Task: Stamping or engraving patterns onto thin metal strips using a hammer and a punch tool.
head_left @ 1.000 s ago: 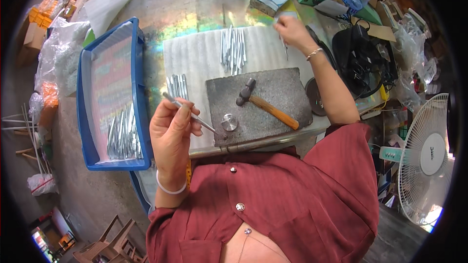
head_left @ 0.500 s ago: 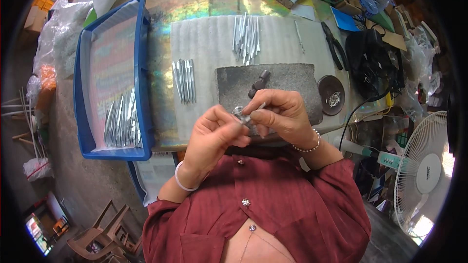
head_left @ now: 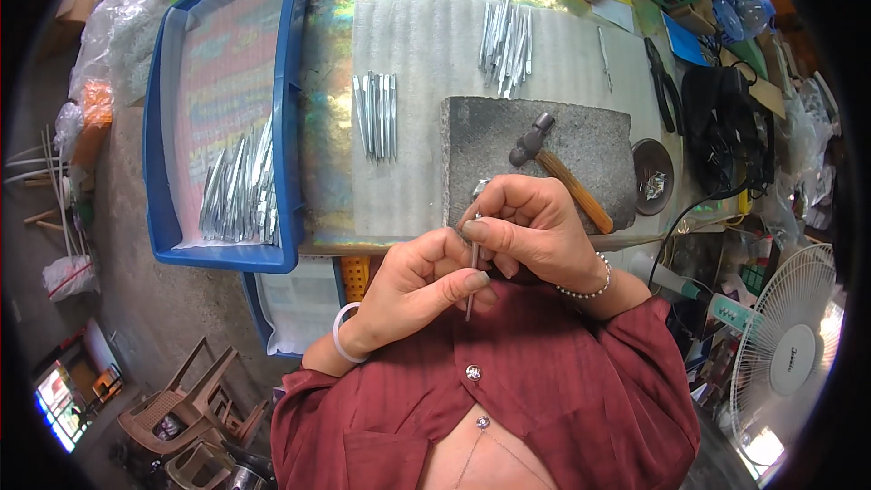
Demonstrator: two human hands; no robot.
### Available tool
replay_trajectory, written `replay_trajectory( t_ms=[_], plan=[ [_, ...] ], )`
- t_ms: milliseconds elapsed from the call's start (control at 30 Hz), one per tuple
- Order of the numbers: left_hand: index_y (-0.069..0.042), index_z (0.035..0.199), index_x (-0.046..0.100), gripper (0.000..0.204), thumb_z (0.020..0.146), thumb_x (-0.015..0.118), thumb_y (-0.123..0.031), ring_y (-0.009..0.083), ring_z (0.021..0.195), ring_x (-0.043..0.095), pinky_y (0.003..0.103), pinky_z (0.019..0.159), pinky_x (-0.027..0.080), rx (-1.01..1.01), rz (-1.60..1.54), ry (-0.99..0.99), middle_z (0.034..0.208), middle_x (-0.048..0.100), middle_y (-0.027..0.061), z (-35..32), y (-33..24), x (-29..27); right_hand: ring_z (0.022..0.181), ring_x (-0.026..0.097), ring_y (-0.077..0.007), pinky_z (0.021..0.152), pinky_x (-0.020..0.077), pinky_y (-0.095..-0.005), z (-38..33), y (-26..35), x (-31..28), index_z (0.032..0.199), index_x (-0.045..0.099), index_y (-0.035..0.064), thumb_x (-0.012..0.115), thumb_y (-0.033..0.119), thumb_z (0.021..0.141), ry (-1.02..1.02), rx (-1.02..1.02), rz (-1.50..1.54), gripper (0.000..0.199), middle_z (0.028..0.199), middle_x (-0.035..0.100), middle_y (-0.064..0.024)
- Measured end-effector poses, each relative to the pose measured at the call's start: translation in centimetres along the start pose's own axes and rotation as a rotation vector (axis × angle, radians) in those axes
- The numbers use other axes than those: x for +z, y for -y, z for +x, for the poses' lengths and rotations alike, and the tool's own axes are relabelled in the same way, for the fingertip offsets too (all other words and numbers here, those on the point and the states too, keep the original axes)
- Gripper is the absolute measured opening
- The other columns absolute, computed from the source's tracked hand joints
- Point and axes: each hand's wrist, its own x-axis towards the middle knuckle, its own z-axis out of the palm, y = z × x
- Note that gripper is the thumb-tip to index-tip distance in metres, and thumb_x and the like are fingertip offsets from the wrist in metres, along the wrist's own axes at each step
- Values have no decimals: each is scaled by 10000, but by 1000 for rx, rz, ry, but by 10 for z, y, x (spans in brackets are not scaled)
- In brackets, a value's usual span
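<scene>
My left hand point(head_left: 437, 279) is closed on a slim metal rod point(head_left: 474, 259), held upright with its lower end poking out below the fingers. My right hand point(head_left: 524, 222) pinches the top of the same rod between thumb and forefinger. Just past the right fingers, a small shiny metal piece point(head_left: 481, 187) shows against a grey stone-like block point(head_left: 467, 141); my hand partly hides it. On that block lies a hammer point(head_left: 573, 189) with a dark head and wooden handle. Two groups of similar rods, one at left point(head_left: 375, 118) and one farther back point(head_left: 506, 45), rest on white foam sheeting point(head_left: 417, 36).
At left, a blue tray point(head_left: 288, 127) holds many metal rods point(head_left: 240, 191). To the right are a round dark dish point(head_left: 644, 159) with small metal bits, black-handled pliers point(head_left: 665, 86), a black bag-like item point(head_left: 712, 127) with a cable, and a white fan point(head_left: 791, 354).
Both hands have turned the rod from slanting to upright, and it shows more plainly between them. The hammer's handle is uncovered. The whole view has shifted, with the bench sitting farther right and higher.
</scene>
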Motion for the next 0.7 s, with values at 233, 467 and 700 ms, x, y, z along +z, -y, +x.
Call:
replay_trajectory(
  t_ms=[233,467,700],
  plan=[
    [4,983,513,104,927,548,-76,120,786,646,236,645,534,-58,-59,-15,897,657,94,2,-7,1,503,491,-27,446,376,-157,4,1,3,895,573,-17,613,34,877,-25,42,-4,67,717,595,-29],
    [18,1011,511,130,933,537,-83,159,823,655,266,686,554,-90,-167,44,1003,630,117,8,-9,-2,494,470,-25,433,351,-164,7,0,0,882,560,-8,599,46,891,-18,50,4,67,715,595,-34],
    [22,1058,507,168,944,520,-101,179,839,658,289,716,561,-121,-211,71,1038,617,121,10,-8,-5,491,464,-20,432,345,-162,11,1,-1,876,556,-4,597,74,900,-8,75,-8,91,694,592,-26]
  ],
)
